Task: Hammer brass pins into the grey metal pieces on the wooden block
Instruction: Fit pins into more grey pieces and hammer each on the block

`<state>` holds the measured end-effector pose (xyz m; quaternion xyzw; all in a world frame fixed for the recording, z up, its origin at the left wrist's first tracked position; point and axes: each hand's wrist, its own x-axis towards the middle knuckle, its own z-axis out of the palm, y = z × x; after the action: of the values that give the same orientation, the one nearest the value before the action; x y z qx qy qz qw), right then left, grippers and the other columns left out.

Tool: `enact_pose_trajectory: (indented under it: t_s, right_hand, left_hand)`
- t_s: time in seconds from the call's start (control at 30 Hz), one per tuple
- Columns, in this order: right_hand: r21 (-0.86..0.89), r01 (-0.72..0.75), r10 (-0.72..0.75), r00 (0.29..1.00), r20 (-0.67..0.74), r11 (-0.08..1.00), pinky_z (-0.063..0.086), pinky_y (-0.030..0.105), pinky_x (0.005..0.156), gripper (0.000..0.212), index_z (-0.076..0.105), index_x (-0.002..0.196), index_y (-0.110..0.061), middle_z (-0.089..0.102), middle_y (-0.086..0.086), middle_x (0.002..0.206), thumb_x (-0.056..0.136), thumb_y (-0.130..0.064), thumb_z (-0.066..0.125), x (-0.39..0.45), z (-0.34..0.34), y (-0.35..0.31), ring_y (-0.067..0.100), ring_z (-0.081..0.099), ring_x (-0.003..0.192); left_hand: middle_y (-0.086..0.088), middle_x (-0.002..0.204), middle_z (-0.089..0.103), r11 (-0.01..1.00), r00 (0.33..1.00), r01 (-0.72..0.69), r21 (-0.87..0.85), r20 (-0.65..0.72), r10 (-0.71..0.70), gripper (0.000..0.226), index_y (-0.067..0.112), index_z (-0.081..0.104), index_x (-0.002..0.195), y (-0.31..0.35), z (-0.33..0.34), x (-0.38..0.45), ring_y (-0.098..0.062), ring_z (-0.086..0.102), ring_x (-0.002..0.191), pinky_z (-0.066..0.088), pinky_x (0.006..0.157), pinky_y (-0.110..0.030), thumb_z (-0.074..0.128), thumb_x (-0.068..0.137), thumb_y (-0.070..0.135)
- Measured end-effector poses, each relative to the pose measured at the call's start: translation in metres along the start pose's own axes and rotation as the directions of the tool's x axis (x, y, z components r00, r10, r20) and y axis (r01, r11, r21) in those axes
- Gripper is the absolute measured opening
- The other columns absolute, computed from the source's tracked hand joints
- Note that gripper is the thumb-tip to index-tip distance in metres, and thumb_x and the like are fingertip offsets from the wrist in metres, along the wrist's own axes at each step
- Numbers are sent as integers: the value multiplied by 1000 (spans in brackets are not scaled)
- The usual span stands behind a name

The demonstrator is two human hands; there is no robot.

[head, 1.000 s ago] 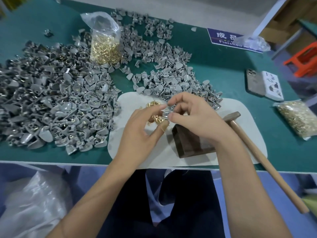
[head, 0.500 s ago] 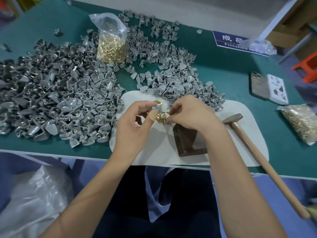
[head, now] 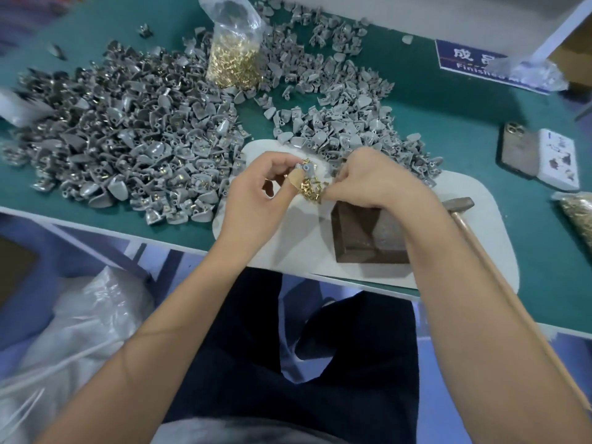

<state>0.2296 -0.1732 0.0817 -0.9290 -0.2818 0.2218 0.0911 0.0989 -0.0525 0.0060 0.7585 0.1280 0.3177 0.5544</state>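
My left hand [head: 256, 200] pinches a small grey metal piece [head: 306, 168] between thumb and fingers, above a little heap of loose brass pins [head: 312, 187] on the white mat [head: 474, 225]. My right hand [head: 378, 181] reaches into that heap with curled fingers; its fingertips are hidden, so what it holds cannot be made out. The dark wooden block [head: 362, 232] stands on the mat just below my right wrist. A hammer [head: 461, 208] lies to the right of the block, its wooden handle running down past my right forearm.
A big pile of grey pieces [head: 121, 145] covers the green table at left, a smaller pile [head: 346, 123] behind the mat. A bag of brass pins [head: 234, 56] stands upright at the back. A phone [head: 519, 149], a white box [head: 559, 158] and another pin bag [head: 579, 213] lie at right.
Both hands have come down from above the block to the pin heap. My right hand moved off the grey piece, which stays in my left hand.
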Motion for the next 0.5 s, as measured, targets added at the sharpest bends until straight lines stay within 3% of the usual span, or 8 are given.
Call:
enact_pose_trajectory:
  t_s: [0.1,0.2,0.27,0.33,0.4,0.5]
  right_hand:
    - [189,60,-26,984,-175,980,37,21,46,37,62,59,-11,53,1,53,82,-40,59,-10,-4,15,12,38,39]
    - [264,183,-65,914,-402,947,26,27,49,36,36,53,-17,33,-6,49,77,-43,45,-25,-2,29,12,24,44]
    - [285,268,-91,856,-510,920,24,31,51,37,33,56,-13,28,-3,49,77,-41,44,-35,1,39,11,23,48]
    - [343,324,-92,831,-549,882,37,31,53,40,50,58,-10,45,-1,50,86,-38,48,-43,7,50,13,36,50]
    - [465,360,-34,818,-574,808,46,32,51,33,75,77,-17,65,-3,60,96,-35,55,-53,15,60,12,50,51]
    - [631,373,133,783,-607,680,45,19,47,20,81,91,-33,71,-16,68,97,-32,62,-68,26,68,10,57,43]
  left_hand:
    - [16,94,72,1000,1000,-16,10,-6,16,9,25,67,105,0,0,-3,-1,65,87,49,78,-19,67,96,22]
    - [18,90,72,998,1000,-21,51,0,21,7,27,66,103,-2,-1,-1,-1,63,80,46,67,-21,67,97,24]
    - [14,91,74,997,1000,-28,66,6,28,6,26,67,103,-3,-1,1,-4,63,79,45,65,-23,66,97,26]
    - [14,91,73,994,999,-53,92,17,51,5,30,66,102,-2,1,2,-6,63,79,44,63,-21,65,97,30]
    - [17,90,71,990,996,-82,114,41,78,5,37,64,100,0,5,-1,-6,61,77,41,62,-17,65,96,33]
    - [18,92,68,977,984,-157,146,108,142,10,41,64,99,2,14,-7,-8,58,78,38,65,-10,66,96,31]
